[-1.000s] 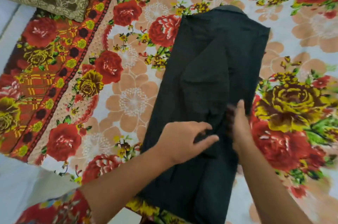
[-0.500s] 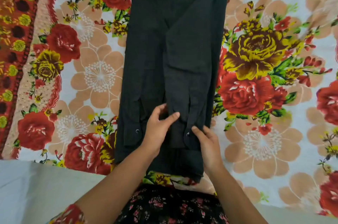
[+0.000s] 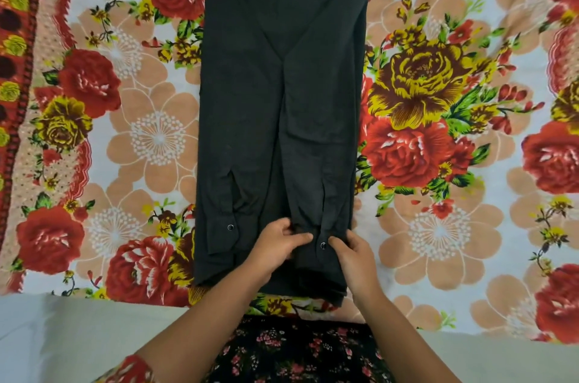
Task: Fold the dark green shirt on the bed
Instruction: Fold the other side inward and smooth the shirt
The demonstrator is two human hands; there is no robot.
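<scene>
Both hands at one cuff of the dark green long-sleeved fabric shirt [image 3: 282,100], which lies as a long narrow strip on the red-and-peach floral bedsheet [image 3: 438,226].

Vs half a second ago: left hand [image 3: 277,246] has slid down from the middle panel to the cuff on the person's right, and its fingers have gone from spread to pinching the cloth. Right hand [image 3: 355,256] has barely moved, fingers curled on the cuff edge beside the snap button [image 3: 323,245]; probably pinching, its thumb is hard to read. Shirt hem sits just short of the sheet's near edge, with the plain pale mattress strip [image 3: 62,335] below it. Wide bare sheet on both sides. The collar end is cut off at the top. Count: one shirt, two sleeves folded in, two snap buttons, two hands.
</scene>
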